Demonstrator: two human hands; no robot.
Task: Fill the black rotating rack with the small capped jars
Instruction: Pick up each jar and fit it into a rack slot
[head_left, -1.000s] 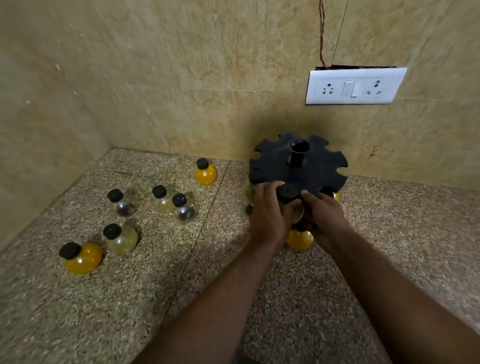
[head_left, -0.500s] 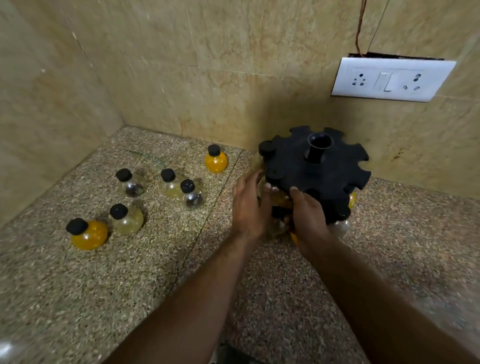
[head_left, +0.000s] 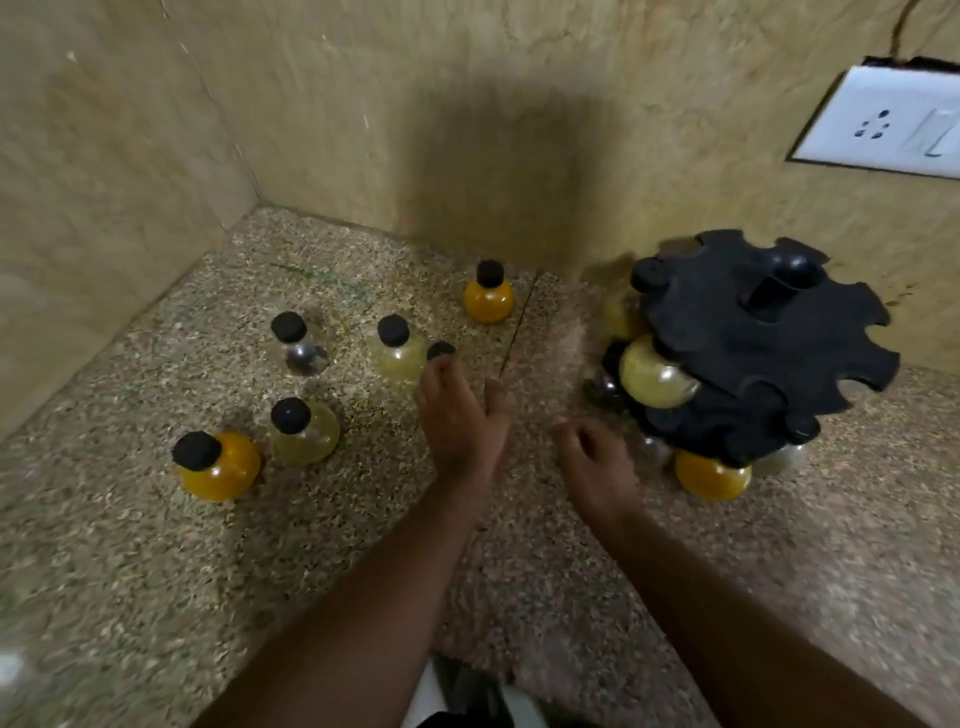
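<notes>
The black rotating rack (head_left: 769, 338) stands at the right by the wall, with several jars hanging in its slots, among them a pale yellow jar (head_left: 652, 374) and an orange jar (head_left: 711, 475). Several loose black-capped jars stand on the counter at the left: an orange jar (head_left: 218, 465), a pale yellow jar (head_left: 304, 431), a clear jar (head_left: 298, 345), another pale yellow jar (head_left: 397, 348) and a far orange jar (head_left: 488, 293). My left hand (head_left: 460, 415) reaches over a jar of which only the black cap (head_left: 440, 349) shows. My right hand (head_left: 597, 462) hangs loosely curled and empty, left of the rack.
The speckled granite counter (head_left: 363, 545) meets tiled walls at the back and left, forming a corner. A white socket plate (head_left: 883, 122) sits on the wall above the rack.
Both hands have left the rack. My left hand moved left toward the loose jars and my right hand drew back. The view swung left.
</notes>
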